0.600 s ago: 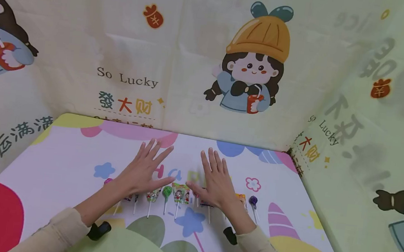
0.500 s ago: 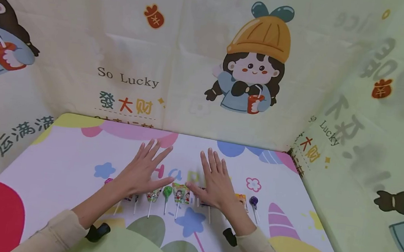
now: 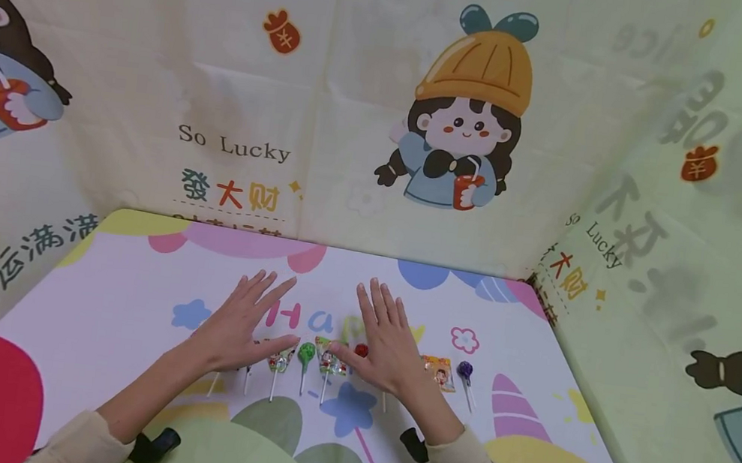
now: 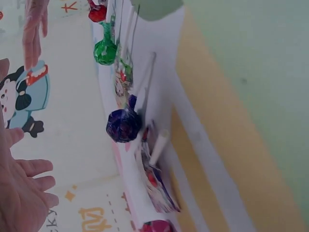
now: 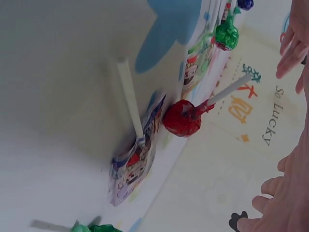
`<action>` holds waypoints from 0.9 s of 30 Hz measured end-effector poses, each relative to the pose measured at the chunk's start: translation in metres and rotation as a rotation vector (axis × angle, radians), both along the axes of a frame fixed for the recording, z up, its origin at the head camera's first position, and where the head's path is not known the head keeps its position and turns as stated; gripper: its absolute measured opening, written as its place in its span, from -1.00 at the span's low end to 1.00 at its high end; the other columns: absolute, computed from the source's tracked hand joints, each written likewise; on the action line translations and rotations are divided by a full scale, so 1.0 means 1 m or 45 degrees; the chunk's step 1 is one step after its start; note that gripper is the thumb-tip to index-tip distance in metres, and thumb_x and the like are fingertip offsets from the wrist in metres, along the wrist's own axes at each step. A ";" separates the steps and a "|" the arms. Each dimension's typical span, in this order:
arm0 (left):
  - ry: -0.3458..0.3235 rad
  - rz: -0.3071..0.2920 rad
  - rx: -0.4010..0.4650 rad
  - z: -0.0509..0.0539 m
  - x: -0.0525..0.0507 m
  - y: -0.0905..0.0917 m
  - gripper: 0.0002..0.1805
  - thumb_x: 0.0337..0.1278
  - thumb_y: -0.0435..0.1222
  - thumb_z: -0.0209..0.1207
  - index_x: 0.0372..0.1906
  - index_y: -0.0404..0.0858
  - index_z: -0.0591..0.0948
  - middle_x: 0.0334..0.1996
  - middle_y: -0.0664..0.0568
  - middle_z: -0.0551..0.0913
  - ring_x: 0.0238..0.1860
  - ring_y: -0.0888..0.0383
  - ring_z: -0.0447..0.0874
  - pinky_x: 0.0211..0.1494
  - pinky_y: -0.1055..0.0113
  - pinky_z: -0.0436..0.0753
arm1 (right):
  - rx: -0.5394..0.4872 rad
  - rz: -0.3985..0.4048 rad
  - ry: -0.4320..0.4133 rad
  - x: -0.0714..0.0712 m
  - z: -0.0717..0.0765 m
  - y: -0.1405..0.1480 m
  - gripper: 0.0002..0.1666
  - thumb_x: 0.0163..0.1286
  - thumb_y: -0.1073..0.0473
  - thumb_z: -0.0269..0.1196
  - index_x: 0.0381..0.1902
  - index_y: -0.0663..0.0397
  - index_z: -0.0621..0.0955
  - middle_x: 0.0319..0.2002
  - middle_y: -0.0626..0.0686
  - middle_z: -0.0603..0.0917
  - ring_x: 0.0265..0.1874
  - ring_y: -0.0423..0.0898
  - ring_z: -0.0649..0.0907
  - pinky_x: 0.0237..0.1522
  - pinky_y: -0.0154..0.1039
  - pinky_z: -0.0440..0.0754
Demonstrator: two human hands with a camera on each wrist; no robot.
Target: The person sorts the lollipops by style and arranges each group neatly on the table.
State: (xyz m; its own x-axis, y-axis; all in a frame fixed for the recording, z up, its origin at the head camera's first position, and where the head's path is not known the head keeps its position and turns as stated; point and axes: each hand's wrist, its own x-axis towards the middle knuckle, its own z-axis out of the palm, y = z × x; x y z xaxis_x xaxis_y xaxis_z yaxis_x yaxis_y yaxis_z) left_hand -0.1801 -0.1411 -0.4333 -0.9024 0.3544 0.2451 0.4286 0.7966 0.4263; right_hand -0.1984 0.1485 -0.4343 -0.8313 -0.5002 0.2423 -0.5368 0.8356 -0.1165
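A row of wrapped lollipops lies across the table. My left hand [image 3: 231,334] is over its left part, fingers spread and straight, and hides some of them. My right hand [image 3: 389,346] covers part of the right side, also straight-fingered, its thumb over a flat-packet lollipop [image 3: 332,367]. Between the hands lies a green lollipop [image 3: 307,353]; a red one [image 3: 361,350] peeks out by my right thumb. The left wrist view shows a dark blue lollipop [image 4: 123,124] apart from the left hand [image 4: 21,193]. In the right wrist view, a purple-white packet lollipop [image 5: 135,169] lies beside a red-wrapped ball.
At the row's right end are an orange packet [image 3: 441,371] and a purple lollipop [image 3: 465,370]. The table [image 3: 136,267] has a colourful printed cover. Printed cloth [image 3: 357,109] hangs behind it and at both sides. Black straps [image 3: 154,446] are at both wrists.
My left hand has moved left and back towards me. My right hand has shifted slightly left and nearer, uncovering the orange packet more. The lollipops have stayed in place.
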 end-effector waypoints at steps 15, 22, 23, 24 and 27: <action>-0.122 0.006 0.088 -0.013 0.015 -0.044 -0.02 0.17 0.26 0.26 0.59 -0.07 0.23 0.55 -0.31 0.19 0.58 -0.34 -0.05 0.54 -0.36 -0.02 | -0.046 0.083 -0.037 0.011 -0.006 -0.018 0.25 0.31 -0.52 0.14 0.67 0.00 -0.06 0.67 0.07 -0.15 0.64 0.05 -0.12 0.60 0.14 -0.06; -0.221 0.044 0.108 -0.013 0.021 -0.065 -0.06 0.20 0.19 0.28 0.57 -0.13 0.24 0.52 -0.37 0.20 0.54 -0.44 -0.03 0.41 -0.54 0.05 | -0.023 0.100 -0.098 0.013 -0.009 -0.028 0.27 0.31 -0.54 0.14 0.68 -0.08 -0.12 0.67 0.03 -0.18 0.64 0.02 -0.15 0.61 0.11 -0.11; -0.225 0.047 0.110 -0.013 0.022 -0.067 -0.07 0.20 0.17 0.29 0.56 -0.13 0.25 0.51 -0.37 0.21 0.54 -0.45 -0.02 0.38 -0.56 0.06 | -0.018 0.106 -0.105 0.013 -0.010 -0.030 0.27 0.31 -0.54 0.14 0.68 -0.07 -0.13 0.67 0.03 -0.18 0.64 0.02 -0.14 0.61 0.11 -0.11; -0.230 0.047 0.113 -0.014 0.023 -0.069 -0.08 0.20 0.16 0.30 0.55 -0.14 0.26 0.51 -0.37 0.22 0.53 -0.46 -0.01 0.37 -0.57 0.08 | -0.014 0.113 -0.108 0.014 -0.011 -0.031 0.27 0.31 -0.54 0.15 0.68 -0.07 -0.12 0.67 0.04 -0.17 0.64 0.04 -0.12 0.61 0.12 -0.10; -0.216 0.029 0.117 -0.016 0.025 -0.075 -0.11 0.20 0.11 0.33 0.52 -0.18 0.30 0.47 -0.38 0.28 0.50 -0.48 0.05 0.33 -0.57 0.14 | -0.012 0.144 -0.119 0.015 -0.013 -0.037 0.27 0.32 -0.53 0.16 0.68 -0.05 -0.10 0.67 0.06 -0.14 0.64 0.09 -0.07 0.60 0.14 -0.06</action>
State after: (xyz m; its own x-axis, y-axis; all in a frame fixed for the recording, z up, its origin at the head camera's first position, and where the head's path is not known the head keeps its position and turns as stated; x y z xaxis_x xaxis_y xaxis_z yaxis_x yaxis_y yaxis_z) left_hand -0.1553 -0.2163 -0.4493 -0.9411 0.3165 0.1194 0.3268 0.7598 0.5620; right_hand -0.1835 0.1115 -0.4469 -0.7890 -0.5899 0.1718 -0.6139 0.7691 -0.1781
